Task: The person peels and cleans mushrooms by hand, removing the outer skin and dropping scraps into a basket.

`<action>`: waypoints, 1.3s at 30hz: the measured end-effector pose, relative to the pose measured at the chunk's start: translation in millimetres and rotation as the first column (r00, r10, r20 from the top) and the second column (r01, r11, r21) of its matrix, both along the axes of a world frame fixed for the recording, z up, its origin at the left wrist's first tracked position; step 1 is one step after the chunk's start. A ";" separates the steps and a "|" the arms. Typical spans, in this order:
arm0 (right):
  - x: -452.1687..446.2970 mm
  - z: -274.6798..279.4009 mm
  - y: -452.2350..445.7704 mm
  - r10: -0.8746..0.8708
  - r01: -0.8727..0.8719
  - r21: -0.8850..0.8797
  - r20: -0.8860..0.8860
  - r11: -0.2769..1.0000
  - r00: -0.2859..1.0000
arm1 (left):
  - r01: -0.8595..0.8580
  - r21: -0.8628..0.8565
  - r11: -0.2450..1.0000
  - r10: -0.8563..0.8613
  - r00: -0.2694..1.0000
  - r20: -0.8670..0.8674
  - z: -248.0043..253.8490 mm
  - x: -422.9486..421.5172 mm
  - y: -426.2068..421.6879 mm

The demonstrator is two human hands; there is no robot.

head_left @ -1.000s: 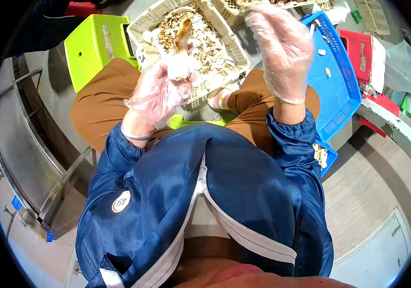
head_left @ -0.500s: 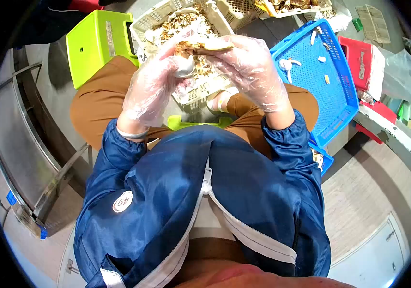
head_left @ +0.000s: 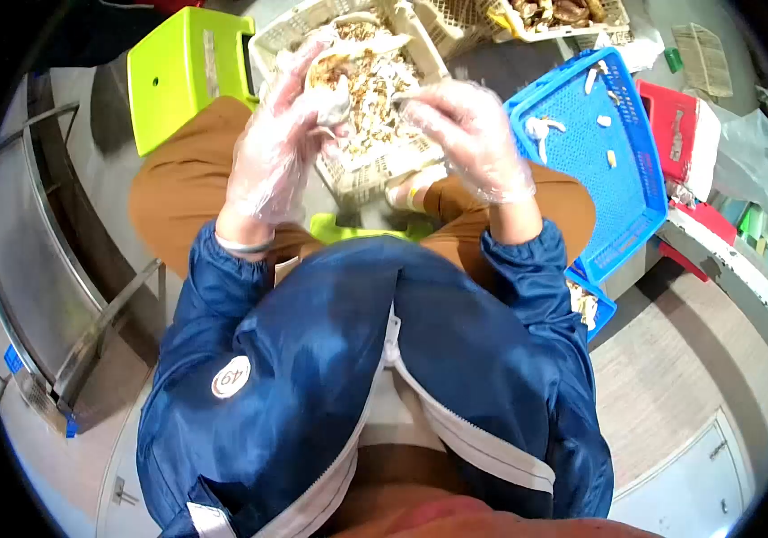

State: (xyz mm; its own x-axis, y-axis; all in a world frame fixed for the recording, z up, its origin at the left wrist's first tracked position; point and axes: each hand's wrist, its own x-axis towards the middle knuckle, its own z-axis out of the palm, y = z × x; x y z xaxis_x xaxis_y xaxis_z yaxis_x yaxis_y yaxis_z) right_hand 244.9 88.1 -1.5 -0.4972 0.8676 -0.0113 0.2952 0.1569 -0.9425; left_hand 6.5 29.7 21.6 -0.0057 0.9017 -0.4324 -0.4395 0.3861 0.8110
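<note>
In the head view, my left hand [head_left: 272, 143], in a clear plastic glove, is closed around a mushroom [head_left: 334, 100] with a pale stem and a brownish upper part. Its outline partly blends with the scraps behind it. My right hand [head_left: 469, 134], gloved the same way, is a little to the right and apart from the mushroom. Its thumb and fingers are pinched together at a small greyish tip, too small to name. Below both hands stands a cream plastic crate [head_left: 373, 182] with many white and brown scraps [head_left: 384, 117] inside.
A blue perforated tray [head_left: 581, 179] at the right holds several pale pieces. Beneath it is another blue container [head_left: 601, 316]. A lime-green stool [head_left: 178, 81] stands at the left. Another crate [head_left: 563, 34] of brownish mushrooms is at the back, and a red stool [head_left: 662, 112] is on the right.
My right hand has moved away from the left and slightly down. The long yellowish-brown piece that spanned both hands no longer shows between them. The mushroom stays in my left hand.
</note>
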 end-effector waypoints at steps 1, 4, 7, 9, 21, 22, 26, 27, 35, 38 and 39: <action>0.4 -11.7 -3.6 -0.008 0.005 0.039 0.062 0.999 0.998 | -0.019 0.001 1.000 0.019 0.999 -0.042 -1.8 -0.5 -5.5; -2.4 -12.0 2.5 0.012 -0.011 0.039 -0.021 0.999 1.000 | 0.027 0.078 0.997 -0.018 0.993 -0.120 -11.0 -7.9 3.0; 0.1 10.1 0.3 -0.041 0.044 0.021 -0.117 0.999 0.992 | 0.050 0.072 0.996 -0.033 0.974 -0.224 -12.3 -10.3 -3.0; -1.2 24.3 12.3 0.003 0.032 0.292 -0.120 0.956 0.993 | 0.123 0.061 0.990 -0.117 0.988 -0.097 -14.9 -15.0 -1.9; -20.8 41.8 27.5 0.254 -0.331 0.680 0.215 0.655 0.943 | 0.300 0.092 0.949 -0.311 0.938 0.153 -16.9 -17.5 -7.5; -21.1 40.6 28.7 0.254 -0.335 0.674 0.219 0.659 0.942 | 0.302 0.097 0.948 -0.314 0.938 0.148 -14.2 -16.1 -6.2; -23.9 34.1 25.3 0.193 -0.275 0.681 0.195 0.679 0.962 | 0.244 0.019 0.970 -0.244 0.959 0.147 -15.9 -15.0 -5.4; -26.8 33.8 20.6 0.151 -0.231 0.689 0.176 0.687 0.973 | 0.204 0.071 0.976 -0.213 0.964 0.159 -18.3 -13.3 -6.0; -33.8 23.4 -15.0 -0.115 0.033 0.590 0.102 0.807 0.988 | 0.081 0.073 0.994 -0.091 0.985 0.148 -25.1 3.2 -10.2; -34.5 16.5 -19.4 -0.154 0.100 0.577 0.045 0.810 0.987 | 0.088 0.065 0.994 -0.097 0.984 0.152 -23.9 5.7 -10.8; -33.7 18.0 -19.1 -0.146 0.108 0.563 0.023 0.819 0.989 | 0.071 0.075 0.995 -0.081 0.987 0.142 -22.6 7.6 -10.9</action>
